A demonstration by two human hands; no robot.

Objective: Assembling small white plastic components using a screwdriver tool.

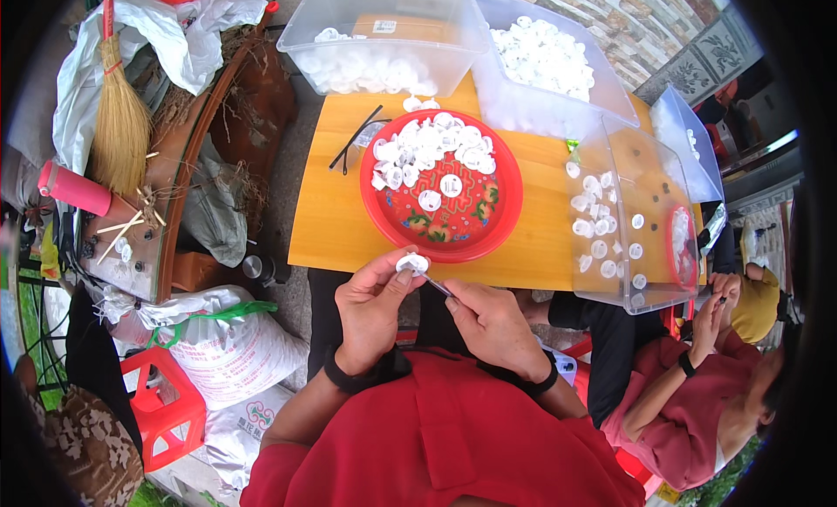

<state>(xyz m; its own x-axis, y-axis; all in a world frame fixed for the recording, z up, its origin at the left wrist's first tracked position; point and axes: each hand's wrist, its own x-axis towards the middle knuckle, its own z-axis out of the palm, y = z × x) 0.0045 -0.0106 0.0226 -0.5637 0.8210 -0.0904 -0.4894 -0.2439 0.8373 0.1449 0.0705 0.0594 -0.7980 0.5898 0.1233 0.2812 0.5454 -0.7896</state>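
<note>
My left hand (370, 319) pinches a round white plastic piece (412, 264) between thumb and fingertips, in the middle of the frame, just below the red tray (513, 202). My right hand (497, 328) grips a slim metal tool (436, 285), its tip pointing at the piece; I likely brace the piece this way so it won't turn under the tool. I work over my lap, close to the tray, probably to spare my arms a long reach. A heap of similar pieces (418, 149) fills the tray's upper part, leaving its patterned lower part mostly bare. Two translucent bins (436, 36) stand across the top of the frame, perhaps to keep the bulk out of my way.

Much is hard to make out. My fingers cover part of the piece, and I can't tell whether the tool's tip touches it. Most of the tool's handle is lost inside my right fist. Through the clear box (602, 289) at the right, I can't tell which pieces lie inside. A co-worker's hands (713, 306) show near the right edge, holding something small and dark.
</note>
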